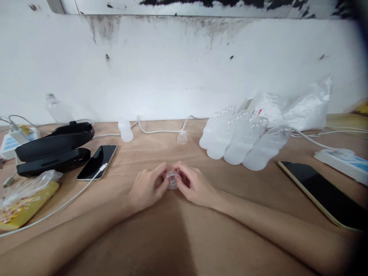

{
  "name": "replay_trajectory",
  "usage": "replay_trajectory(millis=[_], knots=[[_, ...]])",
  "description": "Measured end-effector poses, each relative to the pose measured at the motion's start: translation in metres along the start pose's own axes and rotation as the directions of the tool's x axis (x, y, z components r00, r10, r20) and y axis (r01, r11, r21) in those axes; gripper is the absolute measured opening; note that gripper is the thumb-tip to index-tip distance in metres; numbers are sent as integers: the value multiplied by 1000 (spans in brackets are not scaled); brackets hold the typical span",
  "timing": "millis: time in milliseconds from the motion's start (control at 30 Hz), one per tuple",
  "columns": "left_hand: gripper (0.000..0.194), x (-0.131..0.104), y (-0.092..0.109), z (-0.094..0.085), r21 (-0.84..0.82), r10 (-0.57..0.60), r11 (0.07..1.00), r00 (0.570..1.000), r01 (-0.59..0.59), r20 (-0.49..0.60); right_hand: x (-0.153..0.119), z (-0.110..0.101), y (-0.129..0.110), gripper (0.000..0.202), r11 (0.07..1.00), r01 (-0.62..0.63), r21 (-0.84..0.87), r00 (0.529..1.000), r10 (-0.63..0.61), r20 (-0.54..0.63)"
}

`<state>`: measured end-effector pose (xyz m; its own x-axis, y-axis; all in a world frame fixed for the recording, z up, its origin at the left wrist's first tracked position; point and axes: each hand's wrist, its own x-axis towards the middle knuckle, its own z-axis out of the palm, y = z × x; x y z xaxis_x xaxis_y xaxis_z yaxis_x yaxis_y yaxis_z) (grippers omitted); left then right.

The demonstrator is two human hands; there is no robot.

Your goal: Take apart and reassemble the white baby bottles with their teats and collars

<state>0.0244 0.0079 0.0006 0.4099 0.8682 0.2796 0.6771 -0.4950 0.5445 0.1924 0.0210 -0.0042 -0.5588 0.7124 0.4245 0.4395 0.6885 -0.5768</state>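
Observation:
Both hands meet over the wooden table in the middle of the view. Between them is a small round piece of clear plastic (173,181), shaped like a ringed cap or lid. Thumb and fingers of my left hand (151,184) pinch its left side. On its right side, my right hand (195,184) grips it the same way. The fingers cover part of its rim. Beyond the hands stands a small clear dome-shaped cap (182,137). A frosted white bottle (125,130) with a narrowed waist is further left, apart from both hands.
Several frosted bottles (235,140) with clear tops cluster at the right, before clear plastic bags (304,105). A tablet-like device (322,191) and power strip (345,163) lie far right. At left are a phone (97,163), a black headset-like device (54,147) and a yellow packet (28,203).

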Motion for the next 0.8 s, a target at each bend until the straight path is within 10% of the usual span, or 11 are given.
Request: replay_trajectory(millis=[800], knots=[[9, 3, -3, 3, -118, 13, 993, 998, -19, -56, 2, 3, 3, 19, 973, -179, 144, 982, 186, -43]])
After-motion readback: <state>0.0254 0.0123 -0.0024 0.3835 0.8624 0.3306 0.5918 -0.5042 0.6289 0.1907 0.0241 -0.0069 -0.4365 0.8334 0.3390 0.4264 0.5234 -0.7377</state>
